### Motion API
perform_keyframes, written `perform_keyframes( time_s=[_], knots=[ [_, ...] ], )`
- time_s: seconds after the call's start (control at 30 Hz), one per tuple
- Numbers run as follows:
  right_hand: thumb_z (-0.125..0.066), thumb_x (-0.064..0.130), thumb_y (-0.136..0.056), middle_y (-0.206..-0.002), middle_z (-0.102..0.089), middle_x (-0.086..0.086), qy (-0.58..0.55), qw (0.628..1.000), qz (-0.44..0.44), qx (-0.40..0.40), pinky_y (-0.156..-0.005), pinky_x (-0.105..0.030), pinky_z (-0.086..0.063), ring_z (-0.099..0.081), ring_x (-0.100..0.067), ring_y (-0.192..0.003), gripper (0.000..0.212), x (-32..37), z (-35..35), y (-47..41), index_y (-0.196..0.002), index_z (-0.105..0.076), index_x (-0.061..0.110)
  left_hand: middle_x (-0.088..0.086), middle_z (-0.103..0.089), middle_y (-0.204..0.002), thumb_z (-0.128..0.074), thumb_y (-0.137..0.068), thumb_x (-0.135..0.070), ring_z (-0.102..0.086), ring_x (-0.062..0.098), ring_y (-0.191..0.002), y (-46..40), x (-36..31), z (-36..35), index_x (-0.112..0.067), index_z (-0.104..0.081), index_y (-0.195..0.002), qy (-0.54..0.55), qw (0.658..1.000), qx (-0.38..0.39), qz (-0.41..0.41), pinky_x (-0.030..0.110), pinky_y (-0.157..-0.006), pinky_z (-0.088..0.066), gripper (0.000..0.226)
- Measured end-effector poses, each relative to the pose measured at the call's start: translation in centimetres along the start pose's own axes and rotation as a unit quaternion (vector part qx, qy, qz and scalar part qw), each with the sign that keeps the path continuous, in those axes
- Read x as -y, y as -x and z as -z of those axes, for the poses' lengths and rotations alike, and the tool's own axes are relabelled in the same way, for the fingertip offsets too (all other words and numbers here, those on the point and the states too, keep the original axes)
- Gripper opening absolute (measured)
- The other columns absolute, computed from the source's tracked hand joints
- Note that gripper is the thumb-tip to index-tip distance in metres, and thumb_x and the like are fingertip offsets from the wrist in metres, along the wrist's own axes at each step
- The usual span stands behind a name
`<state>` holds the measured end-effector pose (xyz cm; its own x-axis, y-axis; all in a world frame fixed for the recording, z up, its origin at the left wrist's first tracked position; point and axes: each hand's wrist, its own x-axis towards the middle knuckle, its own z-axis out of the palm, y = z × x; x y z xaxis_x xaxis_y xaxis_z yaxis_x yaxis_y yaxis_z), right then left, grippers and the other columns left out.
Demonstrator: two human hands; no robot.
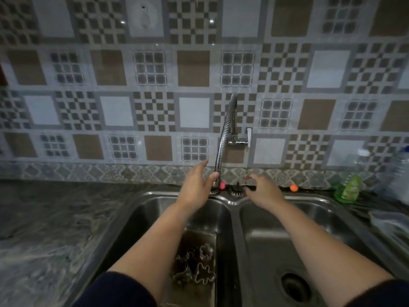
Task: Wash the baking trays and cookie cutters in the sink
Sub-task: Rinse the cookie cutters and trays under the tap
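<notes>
A double steel sink [234, 201] fills the lower view. In its left basin lies a dark baking tray [211, 237] with several metal cookie cutters [195, 267] on it, partly hidden by my left forearm. A flexible chrome tap hose [224, 134] curves down from the wall valve [240, 140]. My left hand [195, 183] reaches up beside the hose's lower end, fingers straight, thumb touching the nozzle. My right hand [263, 189] hovers over the sink's back rim with fingers relaxed and holds nothing.
A grey marbled counter [51, 229] spreads to the left. At the right stand a green dish-soap bottle [349, 187], a clear plastic bottle [363, 160] and a clear container [391, 224]. A pink ball [222, 185] and an orange ball [294, 188] sit on the back ledge.
</notes>
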<state>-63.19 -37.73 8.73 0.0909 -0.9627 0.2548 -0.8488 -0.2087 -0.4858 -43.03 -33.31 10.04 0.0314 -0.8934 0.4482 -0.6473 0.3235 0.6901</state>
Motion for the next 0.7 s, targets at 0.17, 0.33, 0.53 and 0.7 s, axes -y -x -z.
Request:
perform_keyframes(
  time_s=[0.17,0.33,0.53,0.7],
  knots=[
    [-0.061,0.026,-0.09,-0.132,-0.055,-0.009,-0.058,0.995,-0.071,-0.031,-0.087,-0.029,-0.042,-0.054,-0.027,-0.116,0.047,-0.3,1.2,-5.9,-0.135,-0.046,0.022,0.004,-0.063,-0.122,-0.039,-0.1,-0.038,-0.059,0.016,-0.113,-2.7,-0.5,-1.4,-0.018,-0.048,-0.135,0.095,0.993,0.056,-0.033,0.04,-0.099,-0.047,0.041],
    [-0.051,0.026,-0.096,-0.147,-0.041,-0.01,-0.151,0.983,-0.1,-0.039,-0.099,-0.031,-0.037,-0.045,-0.029,-0.128,0.052,-0.1,1.8,-12.6,-0.145,-0.033,0.018,-0.022,-0.061,-0.115,-0.031,-0.091,-0.055,-0.052,-0.017,-0.109,-2.6,0.4,-2.7,-0.028,-0.061,-0.118,0.204,0.977,0.051,-0.038,0.001,-0.089,-0.037,0.049],
    [-0.044,0.015,-0.099,-0.14,-0.047,-0.009,-0.258,0.961,-0.081,-0.05,-0.109,-0.04,-0.035,-0.046,-0.029,-0.128,0.043,0.2,0.9,-18.6,-0.141,-0.036,0.012,-0.018,-0.065,-0.117,-0.03,-0.093,-0.053,-0.054,-0.011,-0.114,-3.0,1.3,-3.3,-0.027,-0.056,-0.125,0.247,0.966,0.055,-0.05,0.0,-0.09,-0.036,0.049],
    [-0.038,0.007,-0.098,-0.132,-0.053,-0.005,-0.322,0.936,-0.097,-0.105,-0.102,-0.039,-0.044,-0.054,-0.023,-0.116,0.043,0.0,0.5,-22.0,-0.139,-0.038,0.017,-0.016,-0.066,-0.118,-0.033,-0.098,-0.051,-0.056,-0.005,-0.115,-3.3,1.8,-3.2,-0.019,-0.058,-0.126,0.229,0.969,0.033,-0.091,0.009,-0.095,-0.041,0.049]
  ],
)
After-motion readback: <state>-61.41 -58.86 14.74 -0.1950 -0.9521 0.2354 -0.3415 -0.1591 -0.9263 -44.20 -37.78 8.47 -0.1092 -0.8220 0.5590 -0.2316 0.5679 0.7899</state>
